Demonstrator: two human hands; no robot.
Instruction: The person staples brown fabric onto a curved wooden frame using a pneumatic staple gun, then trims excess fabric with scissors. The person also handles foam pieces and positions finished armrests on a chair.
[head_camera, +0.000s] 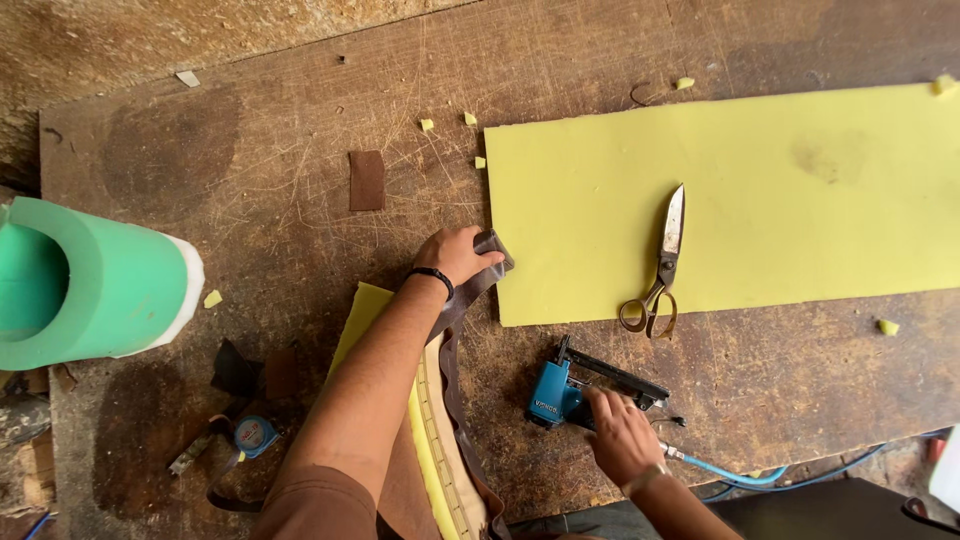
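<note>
On a scarred wooden workbench (250, 200) strewn with foam crumbs, brown leather strip (478, 278) is pinched at near centre by the closed left hand (455, 255), while the blue staple gun (575, 392) is gripped to its right by the right hand (620, 435).

A brown leather strip (470, 290) lies draped over a padded yellow panel (440, 440), its upper end pinched flat just left of the yellow foam sheet (720, 190). A blue staple gun (590, 392) lies on its side below that sheet.

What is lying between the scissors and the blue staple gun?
In the head view, only yellow foam sheet and bare scratched workbench separate scissors from staple gun.
</note>
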